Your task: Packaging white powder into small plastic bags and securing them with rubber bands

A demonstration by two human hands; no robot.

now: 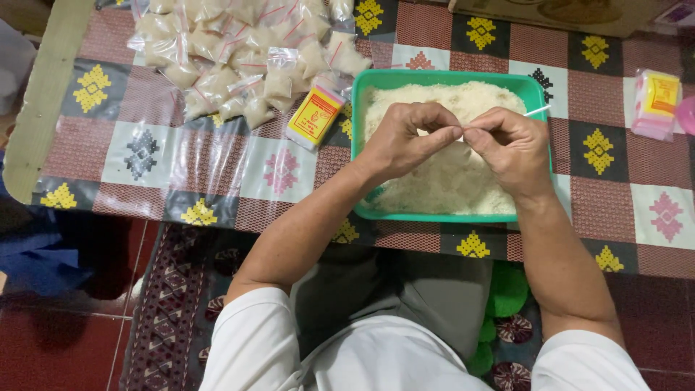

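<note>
We are looking down at our two hands, which are meeting over a green tray [360, 145] filled with pale, grainy powder [434, 181]. Our left hand [405, 137] and our right hand [510, 145] are curling inward, fingertips pressed toward each other, and together they are pinching a small clear plastic bag [457, 132] between thumbs and forefingers; the bag is mostly hidden by the fingers, so we cannot tell whether anything is in it. A thin white stick [537, 111] is poking out just past our right hand.

The tray is sitting on a low tabletop [601, 195] covered with a patterned cloth of maroon, grey and dark squares with yellow and pink diamond motifs, under a shiny clear plastic sheet. Beyond our left hand and further to that side, a heap of small filled plastic packets [232, 58] is lying on the cloth. Just beside the tray's corner near our left hand, a yellow and red pack [313, 116] is resting tilted. Well off to the side of our right hand, a second yellow and pink pack [657, 101] is lying near the tabletop's edge.

Below the tabletop, nearer to us than the hands, a dark patterned rug [170, 304] is spreading over a red tiled floor [58, 347], and we are seeing our white sleeves and grey lap.
</note>
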